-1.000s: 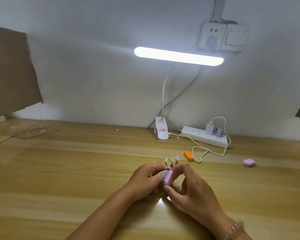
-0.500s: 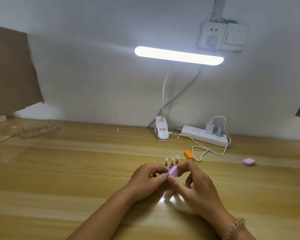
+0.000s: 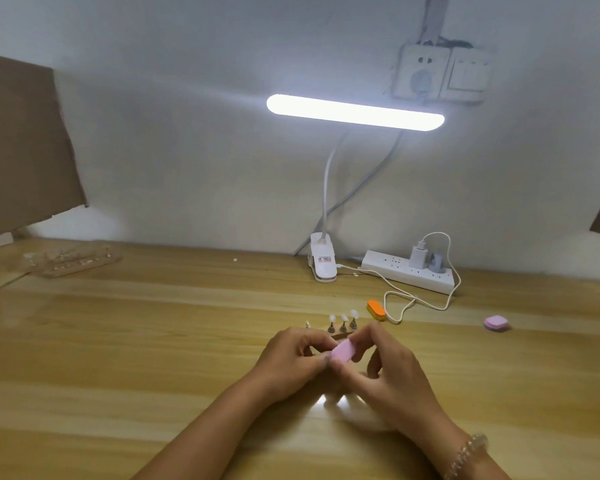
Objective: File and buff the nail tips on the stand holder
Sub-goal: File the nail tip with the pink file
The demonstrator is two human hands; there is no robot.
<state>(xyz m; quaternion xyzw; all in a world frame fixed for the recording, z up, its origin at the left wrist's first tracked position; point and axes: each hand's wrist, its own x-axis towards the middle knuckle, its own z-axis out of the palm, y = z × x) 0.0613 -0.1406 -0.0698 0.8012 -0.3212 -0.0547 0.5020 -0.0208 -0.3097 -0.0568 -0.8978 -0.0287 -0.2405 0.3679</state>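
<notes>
Right hand [image 3: 388,372] fingers around pink buffer [image 3: 343,351]

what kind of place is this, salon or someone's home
Probably a home desk set up for nail work, not a salon: a wooden table against a plain wall, a clip lamp beside a power strip, and nail tips on small stands.

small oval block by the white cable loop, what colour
The oval block is orange, seen in the head view.
</notes>
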